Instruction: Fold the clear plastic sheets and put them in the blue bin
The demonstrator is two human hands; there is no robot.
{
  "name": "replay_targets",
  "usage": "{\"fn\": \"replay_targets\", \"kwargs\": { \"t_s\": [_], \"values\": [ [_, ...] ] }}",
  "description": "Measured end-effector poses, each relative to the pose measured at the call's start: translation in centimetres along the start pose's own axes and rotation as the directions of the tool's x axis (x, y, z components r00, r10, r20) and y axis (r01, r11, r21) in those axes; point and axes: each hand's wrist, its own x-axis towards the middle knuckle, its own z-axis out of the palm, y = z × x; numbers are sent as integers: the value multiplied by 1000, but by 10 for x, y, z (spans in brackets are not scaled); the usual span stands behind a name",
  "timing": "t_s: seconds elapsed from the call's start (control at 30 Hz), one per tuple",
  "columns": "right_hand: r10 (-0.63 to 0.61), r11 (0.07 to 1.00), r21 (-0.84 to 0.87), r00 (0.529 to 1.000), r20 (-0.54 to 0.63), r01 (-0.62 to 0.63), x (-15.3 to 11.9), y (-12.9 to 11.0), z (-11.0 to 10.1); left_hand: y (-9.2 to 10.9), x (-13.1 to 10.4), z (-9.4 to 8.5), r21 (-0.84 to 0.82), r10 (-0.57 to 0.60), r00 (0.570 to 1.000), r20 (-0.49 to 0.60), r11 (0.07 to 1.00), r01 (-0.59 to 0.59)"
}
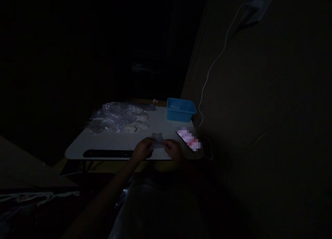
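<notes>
In dim light, a small clear plastic bag [157, 139] is held between my two hands above the front part of the white table [111, 142]. My left hand [143, 149] has its fingers closed on the bag's left side. My right hand [173, 150] pinches its right side. Whether anything is inside the bag cannot be made out. Farther left on the table lies a heap of crumpled clear plastic [116, 115], with several pale, flat pieces [141, 122] at its right edge.
A blue plastic basin [181, 110] stands at the back right. A lit phone [190, 139] lies near the right edge. Beside it, a white cable [208, 73] runs up the wall to a socket. A small red-and-white item [155, 101] sits behind the table.
</notes>
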Motion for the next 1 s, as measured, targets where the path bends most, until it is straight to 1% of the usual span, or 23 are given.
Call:
{"fn": "replay_targets", "kwargs": {
  "t_s": [0.07, 0.17, 0.27, 0.37, 0.5, 0.6, 0.67, 0.73, 0.87, 0.93, 1.0],
  "values": [
    [28, 1000, 9, 1000, 4, -28, 1, 0, -1, 1, 0, -1, 42, -29, 1000, 1, 999, 29],
    [74, 997, 32, 997, -15, -74, 2, -1, -3, 5, 0, -3, 151, -61, 998, -10, 987, 62],
    [90, 995, 49, 995, -43, -88, 2, -1, -3, 7, 0, -5, 233, -52, 998, -20, 971, 56],
    [88, 996, 30, 995, -55, -86, 2, 0, -5, 8, 1, -5, 272, -44, 998, -40, 961, 54],
    [80, 995, 69, 995, -57, -76, 3, 3, -5, 8, 2, -4, 265, -1, 998, -59, 964, 17],
    [124, 987, 115, 990, -66, -115, 7, 7, -4, 7, 3, -3, 257, 26, 998, -51, 966, -12],
    [139, 986, 106, 986, -87, -130, 11, 8, -3, 5, 3, -2, 259, 33, 998, -49, 966, -19],
    [121, 990, 86, 989, -89, -114, 14, 8, -3, 2, 4, 0, 254, 38, 998, -52, 967, -24],
    [92, 991, 94, 996, 2, -92, 16, 9, -4, -1, 5, 1, 240, 8, 997, -74, 971, 10],
    [112, 991, 74, 994, 14, -113, 16, 11, -3, -1, 6, 1, 242, -13, 997, -70, 970, 30],
    [141, 990, 25, 990, 0, -141, 17, 12, -2, -1, 6, 0, 244, -22, 998, -56, 969, 35]
  ]
}}
